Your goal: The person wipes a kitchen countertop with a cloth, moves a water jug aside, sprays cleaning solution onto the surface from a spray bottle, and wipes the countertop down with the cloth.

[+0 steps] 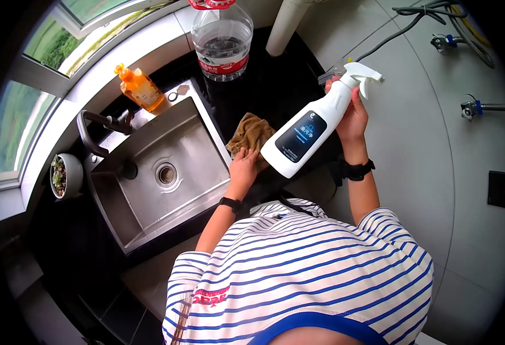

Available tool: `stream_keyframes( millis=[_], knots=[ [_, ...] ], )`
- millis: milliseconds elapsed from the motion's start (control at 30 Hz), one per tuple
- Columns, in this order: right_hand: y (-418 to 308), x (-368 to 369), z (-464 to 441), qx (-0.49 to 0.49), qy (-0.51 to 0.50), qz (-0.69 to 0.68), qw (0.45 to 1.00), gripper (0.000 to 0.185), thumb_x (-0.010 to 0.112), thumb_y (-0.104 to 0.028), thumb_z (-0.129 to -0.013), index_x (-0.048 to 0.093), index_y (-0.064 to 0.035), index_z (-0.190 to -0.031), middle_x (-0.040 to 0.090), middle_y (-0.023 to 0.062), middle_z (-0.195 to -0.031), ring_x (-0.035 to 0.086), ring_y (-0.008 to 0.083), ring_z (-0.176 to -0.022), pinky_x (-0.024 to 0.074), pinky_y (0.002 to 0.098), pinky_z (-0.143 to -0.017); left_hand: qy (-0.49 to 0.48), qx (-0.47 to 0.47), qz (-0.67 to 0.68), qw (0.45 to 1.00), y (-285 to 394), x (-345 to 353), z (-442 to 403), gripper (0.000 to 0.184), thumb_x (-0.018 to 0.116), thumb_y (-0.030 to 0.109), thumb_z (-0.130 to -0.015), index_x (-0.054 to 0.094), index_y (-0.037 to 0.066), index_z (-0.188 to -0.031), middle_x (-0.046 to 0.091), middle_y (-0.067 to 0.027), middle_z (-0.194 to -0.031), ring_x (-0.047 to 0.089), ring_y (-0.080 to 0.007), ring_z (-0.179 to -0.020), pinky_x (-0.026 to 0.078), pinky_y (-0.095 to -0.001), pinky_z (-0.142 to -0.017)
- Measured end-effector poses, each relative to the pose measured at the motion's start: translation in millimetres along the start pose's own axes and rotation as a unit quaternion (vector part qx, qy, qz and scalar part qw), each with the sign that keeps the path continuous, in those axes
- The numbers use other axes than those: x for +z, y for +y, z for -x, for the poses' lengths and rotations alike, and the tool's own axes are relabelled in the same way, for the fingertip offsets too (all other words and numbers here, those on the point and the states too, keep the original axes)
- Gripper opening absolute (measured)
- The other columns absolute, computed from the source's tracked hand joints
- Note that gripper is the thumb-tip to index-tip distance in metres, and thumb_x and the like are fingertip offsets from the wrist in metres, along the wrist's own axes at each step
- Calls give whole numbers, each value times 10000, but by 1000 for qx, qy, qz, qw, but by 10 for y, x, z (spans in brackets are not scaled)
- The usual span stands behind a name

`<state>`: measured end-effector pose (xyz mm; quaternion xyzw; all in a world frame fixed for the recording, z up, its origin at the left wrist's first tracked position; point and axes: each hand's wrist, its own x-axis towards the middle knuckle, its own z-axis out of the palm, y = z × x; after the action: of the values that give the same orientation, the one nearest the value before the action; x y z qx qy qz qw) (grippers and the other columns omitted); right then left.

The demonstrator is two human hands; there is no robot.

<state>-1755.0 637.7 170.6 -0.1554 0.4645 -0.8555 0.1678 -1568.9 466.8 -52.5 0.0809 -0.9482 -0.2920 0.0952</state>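
My right hand (353,118) is wrapped round a white spray bottle (335,100) with a dark label and a white trigger head. The bottle is tilted, its base towards the sink and its nozzle pointing right. Most of the right fingers are hidden behind it. My left hand (244,168) lies on the near edge of a crumpled brown cloth (251,133), fingers stretched over it. This cloth rests on the black countertop (275,86), against the right rim of the steel sink (149,210).
An orange pump bottle (142,90) and a dark faucet (106,122) stand behind the sink. A large clear water jug (222,52) is at the back, near a white pipe (287,26). A potted succulent (65,175) sits left. Wall valves (469,108) are at right.
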Motion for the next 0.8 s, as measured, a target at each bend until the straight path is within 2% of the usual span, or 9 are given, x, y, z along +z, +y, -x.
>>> stream_keyframes(
  millis=[267,367,433,467,533,567,600,700,800],
  knots=[
    [-97,-52,181,16,-38,-9,999,436,491,-378,-950,524,-13,-1187,575,99,-1095,544,197,-1074,451,313,-909,-135,96,-72,984,209,-126,361,374,532,90,-808,644,165,-1157,684,-88,-1069,590,-319,-1128,537,-386,-818],
    [-108,-9,261,-4,-54,26,998,502,493,-380,-959,457,-3,-1287,563,150,-1181,542,221,-1106,409,357,-997,-229,23,20,973,121,-203,405,528,668,186,-773,541,134,-1283,609,-132,-1231,508,-348,-1225,478,-401,-942],
    [-180,160,353,-8,32,115,993,485,576,-351,-924,474,-11,-1256,605,106,-1061,596,149,-947,494,273,-809,-257,-11,75,963,213,-386,323,630,684,169,-797,451,162,-1383,577,-150,-1280,482,-332,-1262,474,-387,-953],
    [-204,203,399,-11,29,111,993,485,576,-351,-924,474,-11,-1256,605,106,-1061,596,149,-947,494,273,-809,-173,-67,244,952,314,-497,298,800,748,161,-752,333,144,-1436,493,-160,-1363,437,-317,-1301,423,-384,-1006],
    [-233,288,477,11,2,142,990,404,664,-313,-879,523,-17,-1115,574,21,-844,500,19,-582,372,176,-462,-80,-120,400,905,527,-706,185,984,812,153,-706,216,126,-1489,410,-171,-1445,392,-303,-1339,373,-380,-1059],
    [-204,397,516,3,-7,114,993,375,689,-284,-869,523,-25,-1083,546,-10,-753,380,-19,-476,235,170,-382,-42,-63,433,898,630,-776,87,1081,845,173,-667,152,105,-1494,363,-183,-1469,374,-306,-1351,348,-371,-1079],
    [-179,444,529,4,-11,111,994,375,689,-284,-869,523,-25,-1083,546,-10,-753,380,-19,-476,235,170,-382,-3,-6,464,886,726,-840,-2,1182,878,193,-627,89,85,-1500,316,-195,-1493,355,-309,-1364,323,-362,-1098],
    [-134,507,598,42,16,146,988,363,710,-284,-857,536,-30,-1048,541,-7,-719,381,-18,-474,233,168,-381,33,-106,438,892,836,-887,-113,907,882,200,-617,402,44,-1370,564,-148,-1256,549,-238,-1146,430,-339,-982],
    [-132,524,610,-58,12,303,951,357,716,-279,-856,565,-15,-1041,612,26,-763,560,68,-603,452,200,-546,-11,-108,461,881,797,-950,-99,744,866,192,-634,516,16,-1267,626,-107,-1137,597,-194,-1023,462,-309,-916]
  ],
)
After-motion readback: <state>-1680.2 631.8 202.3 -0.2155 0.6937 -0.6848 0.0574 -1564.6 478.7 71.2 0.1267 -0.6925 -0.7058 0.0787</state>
